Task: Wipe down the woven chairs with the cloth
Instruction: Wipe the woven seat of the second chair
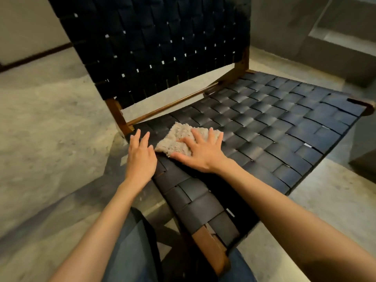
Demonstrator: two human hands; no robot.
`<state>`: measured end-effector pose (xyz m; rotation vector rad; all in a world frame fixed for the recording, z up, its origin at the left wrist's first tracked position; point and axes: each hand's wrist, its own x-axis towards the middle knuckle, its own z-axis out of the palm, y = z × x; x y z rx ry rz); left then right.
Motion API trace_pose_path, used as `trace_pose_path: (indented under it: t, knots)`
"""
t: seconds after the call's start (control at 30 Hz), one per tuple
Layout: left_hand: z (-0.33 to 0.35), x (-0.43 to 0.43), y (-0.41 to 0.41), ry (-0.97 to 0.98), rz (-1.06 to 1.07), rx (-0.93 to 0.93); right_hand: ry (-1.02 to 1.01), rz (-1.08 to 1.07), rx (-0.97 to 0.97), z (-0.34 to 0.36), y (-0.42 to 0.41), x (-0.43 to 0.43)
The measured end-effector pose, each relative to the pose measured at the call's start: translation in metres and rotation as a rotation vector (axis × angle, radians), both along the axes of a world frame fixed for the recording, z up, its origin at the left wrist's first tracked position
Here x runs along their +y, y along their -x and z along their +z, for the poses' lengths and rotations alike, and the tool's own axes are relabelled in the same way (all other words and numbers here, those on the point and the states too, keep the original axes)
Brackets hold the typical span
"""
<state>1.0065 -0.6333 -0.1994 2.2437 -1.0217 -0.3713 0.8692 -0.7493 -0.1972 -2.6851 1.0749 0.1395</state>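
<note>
Floor (50, 119): concrete.
Cloth (177, 137): under right hand (201, 151), fingers spread flat; seat (274, 123) extends toward three o'clock.
Left hand (141, 157): flat, empty.

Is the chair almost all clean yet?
Probably not. No part looks plainly wiped. Now the right hand presses the cloth flat on the seat near its back corner, the left hand beside it. The rest of the seat and the backrest likely remain.

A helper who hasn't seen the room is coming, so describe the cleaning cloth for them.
Find the chair with black woven straps and a brown wooden frame. On its seat, toward the rear, the cloth lies under the right hand. It is the only pale, shaggy thing on the smooth dark weave.
</note>
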Motion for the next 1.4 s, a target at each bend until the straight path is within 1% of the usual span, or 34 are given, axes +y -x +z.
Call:
trace_pose_path:
  t: [0.07, 0.2, 0.37, 0.47, 0.53, 0.63, 0.73, 0.87, 0.97, 1.03, 1.2, 1.3, 1.4]
  knots:
    - [-0.001, 0.002, -0.006, -0.029, 0.077, 0.043, 0.043, 0.045, -0.003, -0.005, -0.019, -0.009]
    - [-0.009, 0.002, -0.018, -0.084, 0.161, 0.137, 0.015, 0.149, -0.061, -0.016, -0.055, -0.030]
    - [-0.021, 0.007, -0.025, -0.053, 0.117, 0.179, -0.025, 0.192, -0.072, -0.033, -0.113, -0.045]
    - [-0.023, 0.017, -0.028, -0.002, 0.080, 0.286, -0.033, 0.172, -0.091, -0.039, -0.142, -0.044]
    - [-0.024, 0.024, -0.029, 0.021, 0.061, 0.360, -0.023, 0.166, -0.103, -0.042, -0.153, -0.044]
    - [-0.024, 0.030, -0.029, 0.011, 0.065, 0.387, 0.001, 0.192, -0.098, -0.039, -0.153, -0.043]
    - [-0.022, 0.032, -0.025, 0.010, 0.075, 0.387, -0.017, 0.236, -0.132, -0.031, -0.138, -0.037]
    - [-0.019, 0.038, -0.018, 0.016, 0.069, 0.426, -0.108, 0.345, -0.228, -0.011, -0.103, -0.022]
    - [-0.017, 0.046, -0.009, 0.031, 0.063, 0.418, -0.202, 0.409, -0.291, 0.005, -0.065, -0.008]
    - [-0.014, 0.050, -0.002, 0.041, 0.038, 0.407, -0.222, 0.401, -0.255, 0.016, -0.035, 0.005]
    - [-0.004, 0.056, 0.009, 0.046, 0.002, 0.344, -0.197, 0.374, -0.166, 0.045, 0.048, 0.047]
    - [-0.002, 0.059, 0.016, 0.058, 0.022, 0.358, -0.243, 0.329, -0.159, 0.059, 0.086, 0.072]
    - [0.001, 0.062, 0.023, 0.073, 0.030, 0.391, -0.233, 0.299, -0.175, 0.070, 0.111, 0.096]
